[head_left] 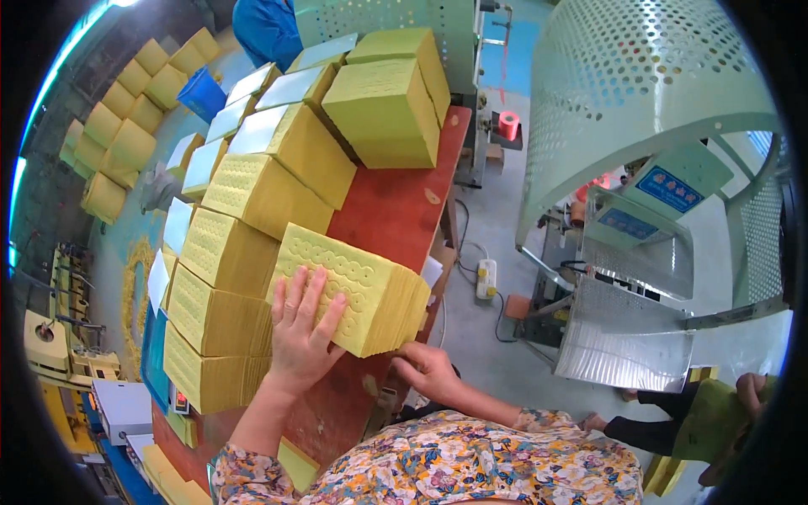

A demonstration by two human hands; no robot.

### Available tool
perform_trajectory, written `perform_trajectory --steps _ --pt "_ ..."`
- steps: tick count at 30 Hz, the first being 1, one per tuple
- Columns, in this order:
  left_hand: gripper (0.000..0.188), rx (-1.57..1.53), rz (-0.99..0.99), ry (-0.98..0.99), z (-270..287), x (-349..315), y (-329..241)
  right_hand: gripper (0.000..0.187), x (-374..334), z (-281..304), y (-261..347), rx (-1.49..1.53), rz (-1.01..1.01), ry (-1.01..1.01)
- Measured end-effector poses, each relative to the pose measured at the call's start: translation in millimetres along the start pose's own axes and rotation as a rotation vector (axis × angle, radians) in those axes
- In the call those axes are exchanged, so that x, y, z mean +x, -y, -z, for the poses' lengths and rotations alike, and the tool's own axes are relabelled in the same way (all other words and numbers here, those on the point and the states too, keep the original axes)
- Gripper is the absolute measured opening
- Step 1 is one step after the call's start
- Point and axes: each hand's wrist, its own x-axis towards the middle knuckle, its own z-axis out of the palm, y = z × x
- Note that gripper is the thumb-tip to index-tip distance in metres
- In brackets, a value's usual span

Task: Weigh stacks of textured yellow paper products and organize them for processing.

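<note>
A thick stack of yellow embossed paper (345,282) sits turned at an angle on the red table (379,194). Flat on its top lies my left hand (305,332), fingers stretched out over the rows of pressed ring shapes. My right hand (427,370) is at the stack's lower near corner, with its fingers curled against the bottom edge. Layered sheets show unevenly along the stack's right side. Beside it, to the left, stands a row of similar yellow paper stacks (229,311), close against one another.
Taller stacks (383,109) and stacks topped with pale sheets (261,130) fill the table's far end. A perforated green machine guard (640,67) rises at the right, above a metal tray (627,337). A power strip (486,279) lies on the floor. Another person (715,421) is at lower right.
</note>
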Motion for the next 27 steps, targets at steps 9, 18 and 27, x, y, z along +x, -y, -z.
perform_trajectory --steps 9,18,27 --pt "0.086 -0.028 -0.06 -0.156 -44.6 105.6 57.1 0.031 120.2 30.5 -12.6 -0.139 0.15 -0.154" --pt "0.087 0.005 -0.127 -0.183 -74.9 171.2 99.6 0.04 211.0 32.5 -34.0 -0.233 0.312 -0.19" --pt "0.085 0.035 -0.014 -0.199 -69.8 177.6 110.9 0.046 239.8 14.1 -43.1 -0.298 0.293 -0.276"
